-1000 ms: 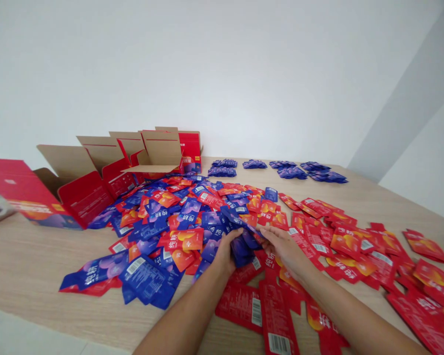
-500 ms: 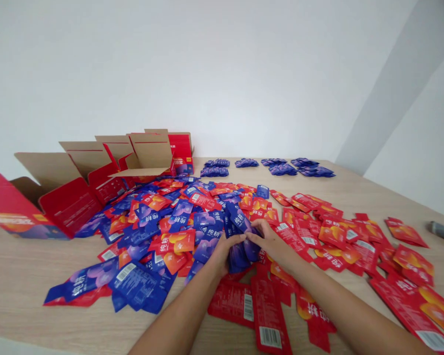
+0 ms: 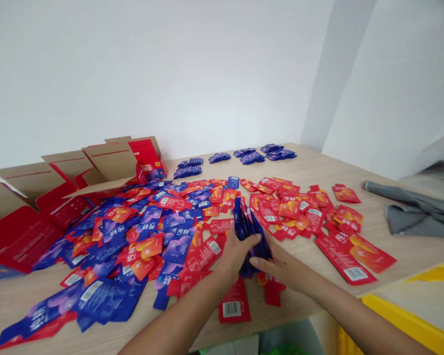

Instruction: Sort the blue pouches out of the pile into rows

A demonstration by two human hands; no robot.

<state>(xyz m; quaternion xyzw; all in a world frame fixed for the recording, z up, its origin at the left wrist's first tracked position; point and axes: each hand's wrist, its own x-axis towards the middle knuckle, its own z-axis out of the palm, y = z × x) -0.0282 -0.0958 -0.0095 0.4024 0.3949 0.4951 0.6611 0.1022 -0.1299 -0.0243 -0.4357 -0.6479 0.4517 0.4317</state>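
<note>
Between both hands, near the table's front edge, a stack of blue pouches (image 3: 248, 236) stands on edge. My left hand (image 3: 234, 251) is closed on its left side, thumb across the near face. My right hand (image 3: 276, 256) grips the right side, its far fingers hidden behind the pouches. A mixed heap of blue and red pouches (image 3: 144, 224) spreads to the left of my hands. Red pouches (image 3: 292, 204) lie loosely to the right, and a few more red ones (image 3: 235, 303) are beneath the hands.
Open red cartons (image 3: 107, 162) line the back left. Several small stacks of blue pouches (image 3: 252, 158) sit along the table's (image 3: 318, 170) far side. A grey cloth (image 3: 422, 212) lies at the right, with a yellow crate edge (image 3: 403, 323) below the table.
The view has turned to the right, bringing the grey cloth and yellow edge into sight. The held blue pouches, earlier tilted with printed faces showing, now stand edge-on between my hands.
</note>
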